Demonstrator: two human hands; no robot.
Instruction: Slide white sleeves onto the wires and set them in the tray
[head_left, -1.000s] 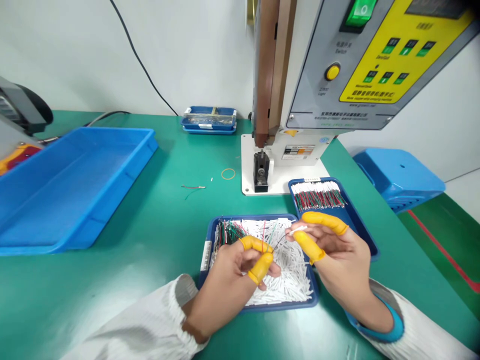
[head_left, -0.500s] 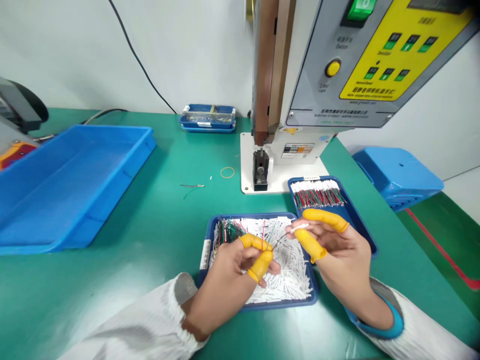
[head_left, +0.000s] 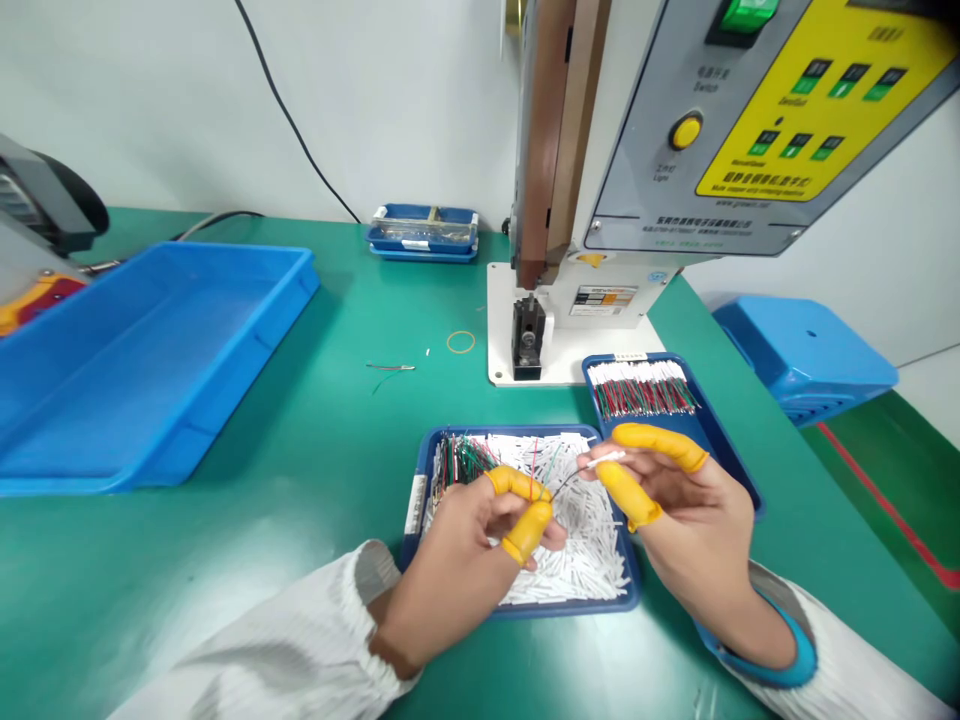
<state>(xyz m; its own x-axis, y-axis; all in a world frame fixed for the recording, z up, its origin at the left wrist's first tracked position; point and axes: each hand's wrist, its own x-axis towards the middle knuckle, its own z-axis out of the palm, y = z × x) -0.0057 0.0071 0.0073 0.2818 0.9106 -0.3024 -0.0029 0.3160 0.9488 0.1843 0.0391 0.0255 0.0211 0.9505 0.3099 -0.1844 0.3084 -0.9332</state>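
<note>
On the table (head_left: pixel 337 450), the tube tray (head_left: pixel 577 606) sits near, the wire tray (head_left: pixel 709 433) to its right, the press (head_left: pixel 637 180) behind both, and the bin (head_left: pixel 157 335) left.

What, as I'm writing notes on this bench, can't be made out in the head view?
In the head view:
Gripped part of the wires: hidden by yellow finger covers on the left hand.
Black wire tip: too small to tell whether it enters the white tube in the right hand.
Machine top: cut off by the upper edge.
Large blue tray: cut off by the left edge.
Near tray label: print too small.
</note>
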